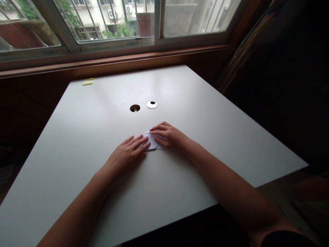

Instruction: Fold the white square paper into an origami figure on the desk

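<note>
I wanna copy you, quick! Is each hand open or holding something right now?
Left hand: open, fingers laid on the paper.
Right hand: fingers bent, touching the paper; can't tell whether it pinches it.

Single head-worn view, looking forward and slanting down from above the near side of the desk (pixel 154 192), close enough to catch the left hand (pixel 130 151) and right hand (pixel 171 136) near centre, window (pixel 115 20) at 11 o'clock, the 3 o'clock side too dark to judge.
</note>
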Tool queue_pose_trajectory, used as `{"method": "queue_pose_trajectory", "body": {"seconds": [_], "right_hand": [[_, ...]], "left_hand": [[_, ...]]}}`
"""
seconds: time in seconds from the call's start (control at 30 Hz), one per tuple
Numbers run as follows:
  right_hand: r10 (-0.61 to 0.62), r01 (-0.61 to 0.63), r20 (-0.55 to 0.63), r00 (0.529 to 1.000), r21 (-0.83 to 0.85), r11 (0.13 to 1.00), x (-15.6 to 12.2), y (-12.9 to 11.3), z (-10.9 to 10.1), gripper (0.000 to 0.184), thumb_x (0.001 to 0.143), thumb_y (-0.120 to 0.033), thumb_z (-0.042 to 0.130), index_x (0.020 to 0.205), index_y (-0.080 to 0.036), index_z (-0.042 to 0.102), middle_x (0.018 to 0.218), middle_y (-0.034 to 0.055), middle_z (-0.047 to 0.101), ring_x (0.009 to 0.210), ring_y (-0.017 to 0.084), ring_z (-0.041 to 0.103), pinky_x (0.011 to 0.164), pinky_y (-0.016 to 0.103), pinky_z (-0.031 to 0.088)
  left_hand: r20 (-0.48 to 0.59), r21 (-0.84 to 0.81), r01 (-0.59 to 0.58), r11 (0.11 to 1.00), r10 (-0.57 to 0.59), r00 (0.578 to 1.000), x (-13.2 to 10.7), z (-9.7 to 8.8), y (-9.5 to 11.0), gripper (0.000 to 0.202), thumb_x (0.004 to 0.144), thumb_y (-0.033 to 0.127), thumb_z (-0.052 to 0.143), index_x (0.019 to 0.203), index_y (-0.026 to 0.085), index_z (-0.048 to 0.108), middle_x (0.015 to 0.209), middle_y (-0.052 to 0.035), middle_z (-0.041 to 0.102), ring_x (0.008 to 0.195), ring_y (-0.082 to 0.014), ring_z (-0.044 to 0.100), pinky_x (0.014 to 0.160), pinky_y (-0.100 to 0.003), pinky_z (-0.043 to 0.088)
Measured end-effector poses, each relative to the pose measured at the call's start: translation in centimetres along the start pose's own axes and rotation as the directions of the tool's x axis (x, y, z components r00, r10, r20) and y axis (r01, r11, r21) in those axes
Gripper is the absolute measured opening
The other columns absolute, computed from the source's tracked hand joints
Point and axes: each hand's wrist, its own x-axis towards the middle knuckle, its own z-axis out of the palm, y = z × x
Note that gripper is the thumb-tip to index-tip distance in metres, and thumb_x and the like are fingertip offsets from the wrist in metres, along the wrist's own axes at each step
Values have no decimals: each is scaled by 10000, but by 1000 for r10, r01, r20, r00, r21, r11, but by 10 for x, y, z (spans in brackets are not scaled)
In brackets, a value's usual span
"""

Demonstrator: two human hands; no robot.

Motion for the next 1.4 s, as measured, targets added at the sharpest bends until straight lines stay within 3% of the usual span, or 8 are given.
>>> {"method": "queue_pose_trajectory", "body": {"seconds": [0.23,0.5,0.67,0.93,1.13,1.4], "right_hand": [[31,-28,35,999,-74,997,-3,6,3,283,930,-238,587,1195,-225,686,1200,70,669,1055,242,538,974,413,490],[83,-69,85,993,-158,985,-2,1,0,311,934,-323,600,1226,-242,669,1164,104,608,963,230,528,902,399,495],[133,-118,74,988,-183,976,0,-4,3,318,980,-285,508,1273,-256,629,1178,104,573,968,214,553,882,371,492],[188,-148,130,973,-266,952,2,-14,1,349,1008,-279,427,1325,-233,565,1314,90,545,1037,226,534,944,375,445],[225,-185,114,968,-286,940,3,-18,-1,334,953,-452,550,1181,-218,616,1259,101,568,1101,275,459,969,421,384],[226,-195,116,967,-231,953,2,-19,-3,383,909,-545,586,1066,-197,609,1165,108,569,1089,260,453,947,395,396]], "left_hand": [[12,-101,11,995,-10,1000,-3,8,-7,465,1017,380,419,1453,221,448,1504,-77,461,1420,-223,404,1187,-443,350],[-40,-69,9,998,-12,999,-2,3,-7,365,1012,309,457,1362,263,547,1402,-38,582,1350,-203,502,1178,-459,356],[38,3,-7,1000,7,999,-2,-1,-2,426,997,233,448,1415,304,492,1492,-42,484,1392,-236,448,1188,-509,317],[72,-65,-14,998,18,997,0,-4,1,464,984,374,469,1427,240,484,1540,-91,410,1440,-265,369,1183,-493,337],[-19,-97,-69,993,67,998,0,-1,-5,379,990,379,495,1347,272,561,1478,-64,504,1391,-223,451,1203,-475,308],[-85,-109,-24,994,15,996,3,1,-4,255,960,415,555,1116,249,668,1333,-41,640,1325,-219,530,1185,-462,325]]}}
